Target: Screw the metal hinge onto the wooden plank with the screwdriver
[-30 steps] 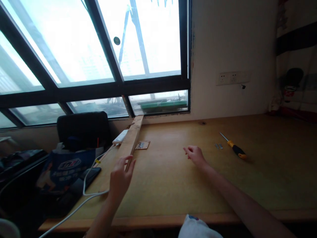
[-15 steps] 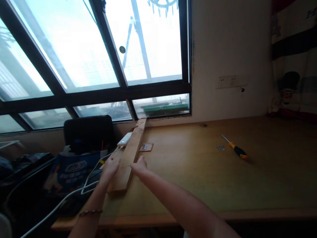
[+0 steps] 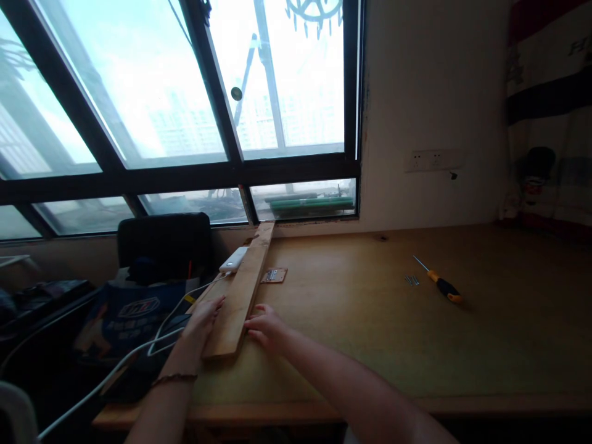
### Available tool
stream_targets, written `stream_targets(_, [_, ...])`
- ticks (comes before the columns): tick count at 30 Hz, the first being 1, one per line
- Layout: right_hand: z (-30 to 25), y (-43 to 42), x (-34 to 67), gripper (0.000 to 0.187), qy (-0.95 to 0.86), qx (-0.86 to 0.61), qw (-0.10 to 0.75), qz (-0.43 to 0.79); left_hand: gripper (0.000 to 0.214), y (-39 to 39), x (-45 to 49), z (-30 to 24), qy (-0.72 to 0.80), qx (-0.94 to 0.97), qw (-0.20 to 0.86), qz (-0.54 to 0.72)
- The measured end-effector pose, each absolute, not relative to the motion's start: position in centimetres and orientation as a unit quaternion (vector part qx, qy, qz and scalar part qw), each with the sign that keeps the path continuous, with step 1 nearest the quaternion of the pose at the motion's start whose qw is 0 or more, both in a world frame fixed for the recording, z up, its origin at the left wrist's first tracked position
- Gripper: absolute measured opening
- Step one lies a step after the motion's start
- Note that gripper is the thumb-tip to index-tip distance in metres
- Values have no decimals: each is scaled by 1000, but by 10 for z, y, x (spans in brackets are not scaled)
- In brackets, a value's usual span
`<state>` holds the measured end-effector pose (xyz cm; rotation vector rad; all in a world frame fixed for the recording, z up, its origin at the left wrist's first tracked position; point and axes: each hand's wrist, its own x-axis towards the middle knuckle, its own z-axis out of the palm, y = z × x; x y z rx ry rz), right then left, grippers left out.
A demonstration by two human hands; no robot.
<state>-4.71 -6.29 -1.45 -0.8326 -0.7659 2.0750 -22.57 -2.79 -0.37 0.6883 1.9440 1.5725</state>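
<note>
A long pale wooden board (image 3: 238, 296) lies along the left side of the table, its far end close to the window. My left hand (image 3: 203, 320) rests against the board's left edge, fingers stretched along it. On the opposite side, my right hand (image 3: 269, 328) has its fingers spread, fingertips at the right edge of the board. Neither thumb lies over the top face. Just right of the board is a small flat square piece with tiny metal parts on it (image 3: 274, 275). A white rectangular device (image 3: 234, 260) with a cable sits along the board's left side.
A yellow-and-black screwdriver (image 3: 444, 287) lies on the table (image 3: 351, 333) at the right, beside several small screws (image 3: 411, 280). White cable (image 3: 134, 354) runs down at the left. A blue bag (image 3: 139, 314) and a black chair (image 3: 164, 243) stand left of the table.
My thumbs have come off the board's top face. The right hand's fingers have spread at its edge, and the left hand has slid slightly outward. The board appears still.
</note>
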Motion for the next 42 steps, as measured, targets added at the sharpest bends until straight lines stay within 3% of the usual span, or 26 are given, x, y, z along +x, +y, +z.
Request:
stream_targets(3, [-18,-60,-46,59,-292,-343,395,801,18,-26,-222,-9,691,199,375,585])
stream_targets(7, [-20,-55,-43,59,-335,-440,405,728,25,-32,-202,-13,671,209,330,630])
stream_targets(12, [-12,-51,-25,45,-435,-504,409,624,30,-46,-160,2,622,193,312,692])
stream_targets(18, [-6,-51,36,30,-535,-489,436,533,17,-56,-91,29,551,190,355,731])
stream_targets(25, [-23,-68,136,23,-539,-552,454,446,16,-53,6,4,541,208,423,697])
stream_targets(31, [-38,-75,183,24,-522,-588,436,438,17,-43,52,-18,531,222,460,676])
stream_targets(42, [-41,-56,194,20,-533,-603,406,434,12,-22,57,-47,560,235,411,680])
